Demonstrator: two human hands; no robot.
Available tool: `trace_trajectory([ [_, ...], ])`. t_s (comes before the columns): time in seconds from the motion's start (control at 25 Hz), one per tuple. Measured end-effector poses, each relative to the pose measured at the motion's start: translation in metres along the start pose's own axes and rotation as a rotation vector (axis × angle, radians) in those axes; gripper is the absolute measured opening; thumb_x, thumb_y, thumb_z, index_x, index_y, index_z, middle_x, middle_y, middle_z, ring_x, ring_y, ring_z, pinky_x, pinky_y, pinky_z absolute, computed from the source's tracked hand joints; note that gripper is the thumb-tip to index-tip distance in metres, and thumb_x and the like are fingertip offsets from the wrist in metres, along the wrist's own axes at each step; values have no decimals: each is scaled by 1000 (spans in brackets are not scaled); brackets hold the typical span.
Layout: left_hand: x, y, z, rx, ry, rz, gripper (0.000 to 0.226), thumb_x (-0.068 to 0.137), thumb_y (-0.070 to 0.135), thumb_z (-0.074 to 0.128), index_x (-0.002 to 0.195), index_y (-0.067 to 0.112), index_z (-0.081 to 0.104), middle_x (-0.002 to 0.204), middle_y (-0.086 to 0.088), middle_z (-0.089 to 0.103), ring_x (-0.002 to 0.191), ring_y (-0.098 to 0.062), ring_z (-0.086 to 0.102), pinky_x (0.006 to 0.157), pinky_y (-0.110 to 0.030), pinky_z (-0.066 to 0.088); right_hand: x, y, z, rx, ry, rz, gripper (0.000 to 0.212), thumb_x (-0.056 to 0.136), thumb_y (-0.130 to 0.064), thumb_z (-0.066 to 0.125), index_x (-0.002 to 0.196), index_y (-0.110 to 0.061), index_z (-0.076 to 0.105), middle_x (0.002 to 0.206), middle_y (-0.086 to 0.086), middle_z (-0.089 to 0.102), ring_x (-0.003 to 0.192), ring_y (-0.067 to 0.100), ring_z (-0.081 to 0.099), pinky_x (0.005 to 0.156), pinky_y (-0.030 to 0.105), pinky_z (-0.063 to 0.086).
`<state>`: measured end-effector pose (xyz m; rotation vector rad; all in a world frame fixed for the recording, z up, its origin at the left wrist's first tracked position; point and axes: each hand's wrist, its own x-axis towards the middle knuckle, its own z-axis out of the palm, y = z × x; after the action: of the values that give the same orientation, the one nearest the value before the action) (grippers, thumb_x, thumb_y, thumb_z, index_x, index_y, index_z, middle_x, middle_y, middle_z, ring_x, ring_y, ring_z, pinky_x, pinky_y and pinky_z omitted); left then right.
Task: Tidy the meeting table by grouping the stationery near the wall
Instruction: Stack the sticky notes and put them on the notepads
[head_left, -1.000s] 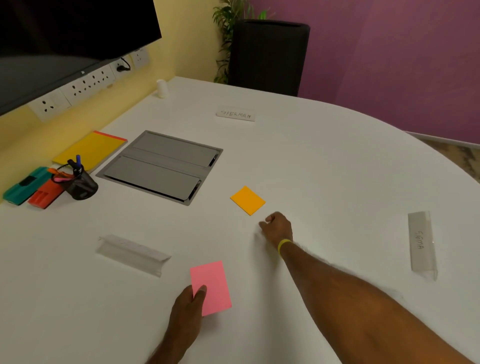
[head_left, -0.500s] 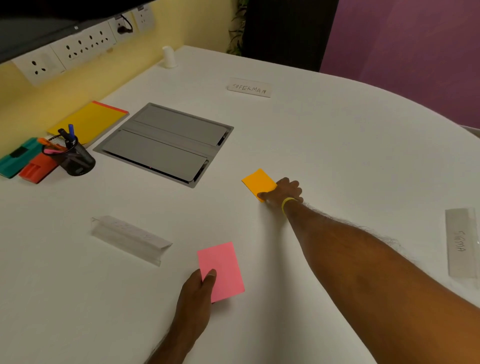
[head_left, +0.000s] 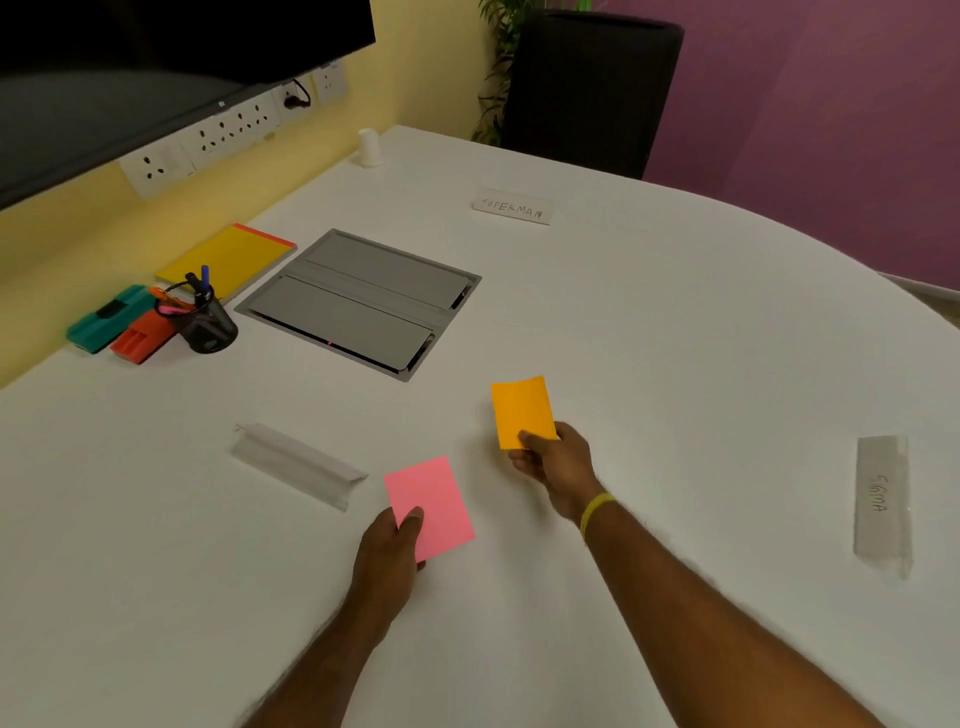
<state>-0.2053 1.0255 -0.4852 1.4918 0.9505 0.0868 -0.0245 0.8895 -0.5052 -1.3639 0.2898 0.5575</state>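
- Left hand, in front of the grey metal table hatch, pinches a pink rectangular paper pad under its thumb.
- Right hand, nearer the hatch, pinches an orange rectangular paper pad.

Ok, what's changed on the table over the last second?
The right hand reached forward to the orange square sticky-note pad, pinched it and lifted it off the white table. The left hand still grips the pink rectangular sticky-note pad. The black mesh pen holder, yellow notepad and left clear name tent stayed put.
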Motion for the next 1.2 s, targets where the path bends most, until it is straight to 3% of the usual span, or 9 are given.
trace_trajectory([
  [0.16, -32, 18, -21, 20, -14, 21, 13, 101, 20, 47, 111, 16, 55, 96, -1, 62, 82, -13, 58, 74, -37, 53, -97, 18, 7, 17, -149, 19, 19, 91, 1, 62, 108, -6, 60, 90, 13, 72, 67, 21, 71, 59, 26, 57],
  [0.32, -63, 32, -63, 81, -48, 87, 17, 102, 23, 45, 113, 14, 54, 91, 1, 60, 79, -14, 56, 71, -36, 52, -177, 32, 32, -227, -145, -81, 16, 92, -9, 64, 107, -14, 60, 94, 10, 69, 70, 16, 64, 63, 28, 52],
  [0.44, -90, 38, -117, 117, -64, 128, 22, 102, 26, 45, 115, 10, 53, 91, -2, 59, 79, -16, 55, 81, -45, 53, -237, 41, 70, -260, -174, -131, 15, 93, -13, 64, 104, -20, 58, 100, 8, 68, 78, 17, 64, 68, 27, 54],
  [0.56, -121, 35, -179, 104, -94, 166, 30, 102, 27, 44, 124, 7, 51, 99, -8, 59, 83, -19, 56, 83, -44, 53, -301, 58, 120, -274, -199, -163, 15, 97, -19, 59, 108, -27, 55, 109, -1, 66, 96, 18, 64, 75, 26, 54],
  [0.68, -151, 29, -229, 117, -171, 171, 36, 103, 29, 42, 131, 8, 48, 113, -12, 58, 96, -26, 56, 83, -42, 53, -353, 75, 164, -241, -161, -168, 16, 99, -18, 56, 114, -21, 54, 113, 4, 65, 102, 23, 64, 78, 29, 54],
  [0.84, -178, 21, -296, 151, -204, 195, 38, 103, 31, 39, 133, 8, 46, 118, -11, 55, 103, -27, 55, 85, -39, 53, -408, 99, 216, -214, -144, -147, 14, 99, -20, 55, 111, -14, 59, 108, 14, 69, 87, 26, 68, 77, 33, 58],
  [0.92, -180, 21, -325, 183, -201, 201, 37, 103, 32, 39, 131, 9, 46, 118, -11, 55, 103, -27, 54, 88, -40, 53, -422, 106, 235, -203, -156, -157, 13, 98, -21, 57, 110, -15, 60, 107, 12, 69, 88, 25, 68, 78, 33, 58],
  [1.04, -174, 20, -355, 227, -247, 196, 34, 103, 33, 40, 128, 11, 47, 119, -11, 56, 103, -26, 55, 90, -40, 52, -428, 115, 256, -192, -186, -154, 14, 98, -22, 57, 112, -19, 60, 109, 4, 70, 97, 24, 67, 80, 33, 57],
  [1.2, -156, 23, -392, 355, -238, 248, 34, 101, 34, 44, 119, 8, 54, 115, -13, 60, 100, -24, 58, 86, -37, 50, -409, 123, 285, -185, -235, -165, 17, 98, -22, 57, 111, -12, 61, 103, 13, 70, 82, 24, 68, 73, 33, 57],
])
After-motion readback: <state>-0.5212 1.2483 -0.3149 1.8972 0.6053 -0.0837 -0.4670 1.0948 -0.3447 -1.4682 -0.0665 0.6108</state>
